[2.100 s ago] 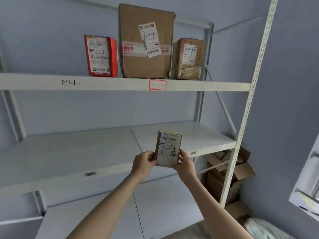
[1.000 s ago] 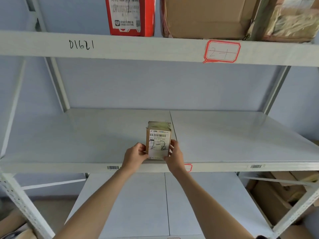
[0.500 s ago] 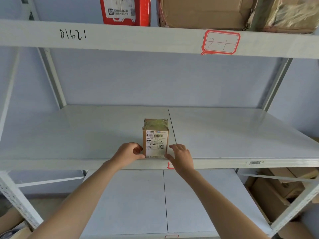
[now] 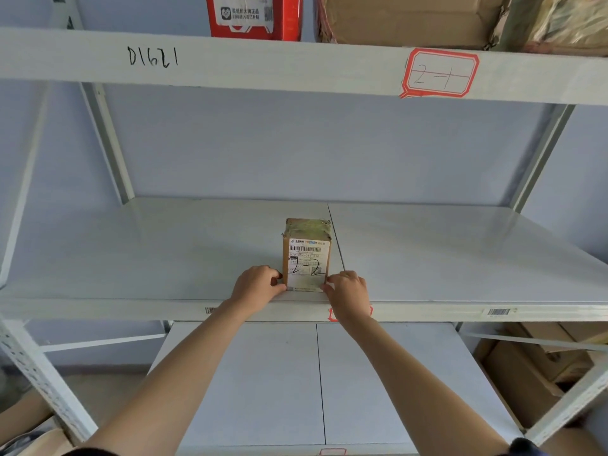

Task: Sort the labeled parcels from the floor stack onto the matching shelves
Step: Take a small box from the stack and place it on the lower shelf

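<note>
Since earlier, box point(image 4: 307, 255) is now standing upright on middle shelf point(image 4: 460, 251); your left hand point(image 4: 258, 284) and right hand point(image 4: 348, 289) are flanking it, curled fingers touching its near-bottom corners.

Rack, three tiers in view, parcels on the top and middle tiers.
Middle shelf point(image 4: 460, 258): one parcel point(image 4: 307, 255) upright near the front edge, at the centre seam; left hand point(image 4: 258, 286) touching its left side, right hand point(image 4: 348, 289) its right, both at its base. Top shelf point(image 4: 296, 65): three parcels in a row, red box point(image 4: 253, 14) left, carton point(image 4: 408, 18) middle, wrapped parcel point(image 4: 566, 21) right. Bottom shelf point(image 4: 263, 383) below. Cartons point(image 4: 526, 366) on the floor, right of the rack.
</note>
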